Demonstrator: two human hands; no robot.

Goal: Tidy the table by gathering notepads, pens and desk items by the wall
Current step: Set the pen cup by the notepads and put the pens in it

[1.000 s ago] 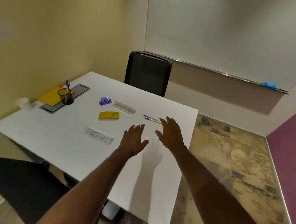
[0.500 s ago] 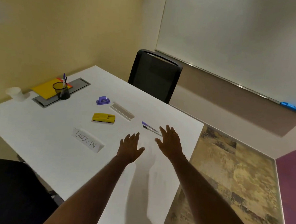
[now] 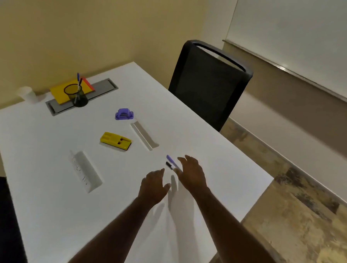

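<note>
Two hands over the pens, nothing held

Both stretched out above the white table (image 3: 217, 153), palms down, fingers loosely spread. Right hand (image 3: 192, 173) hovering over two pens (image 3: 171, 163), one purple and one dark, lying side by side; fingertips right at the pens, contact impossible to judge. Left hand (image 3: 153, 185) just beside, a little nearer the body, gripping nothing.

Scattered across the middle of the table: yellow eraser block (image 3: 116, 141), purple tape holder (image 3: 124, 114) beyond it, blank folded card (image 3: 144, 136) lying just right of both. Second folded card (image 3: 84, 171) with handwriting, nearer the left edge, well apart from the hands.

Gathered by the yellow wall (image 3: 73, 29): mesh pen cup (image 3: 76, 96) standing upright with two pens inside, resting on a grey cable hatch (image 3: 104, 87). Yellow notepad (image 3: 59, 92) behind the cup, partly over the hatch, an orange edge showing at its far side. White paper cup (image 3: 28, 95) at the far left, close to the wall.

Black chair (image 3: 207, 87) pushed up to the far side of the table. Whiteboard (image 3: 304, 37) on the wall at the right.
</note>
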